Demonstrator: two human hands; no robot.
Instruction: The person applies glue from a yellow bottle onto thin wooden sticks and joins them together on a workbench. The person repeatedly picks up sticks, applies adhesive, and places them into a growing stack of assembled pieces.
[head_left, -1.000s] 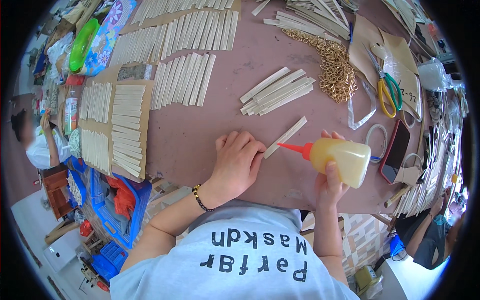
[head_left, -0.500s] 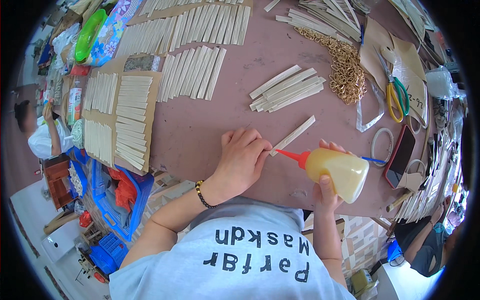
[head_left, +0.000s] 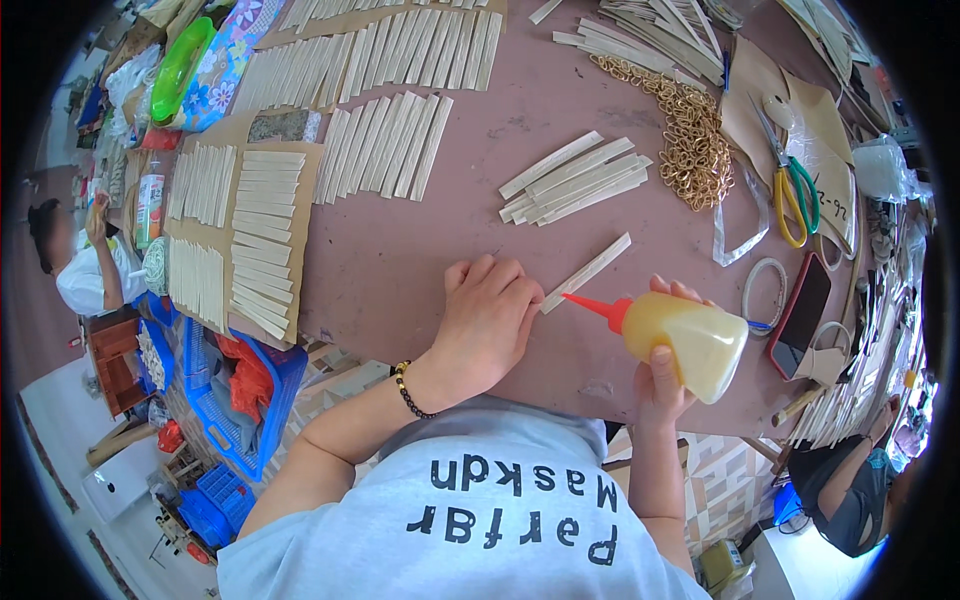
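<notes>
My right hand (head_left: 662, 375) is wrapped around a squeeze glue bottle (head_left: 690, 338) with pale yellow contents, tilted so its red nozzle (head_left: 600, 309) points left. The nozzle tip is over or on a cream flat strip (head_left: 590, 270) lying slantwise on the table; contact cannot be made out. At the strip's near end, my left hand (head_left: 487, 320) rests with bent fingers, closed on that end. Its fingertips are partly hidden. Just beyond lies a loose pile of similar strips (head_left: 575, 180).
Rows of strips on brown card (head_left: 305, 200) fill the left. Gold chain (head_left: 695, 150), scissors (head_left: 790, 190), a phone (head_left: 803, 310) and a white ring (head_left: 765, 285) lie at right. A blue basket (head_left: 235, 400) stands below the table's left edge. Other people are at both sides.
My right hand and the glue bottle have shifted slightly right, and the nozzle tip has moved from the strip's near end along it. My left hand stays nearly in place.
</notes>
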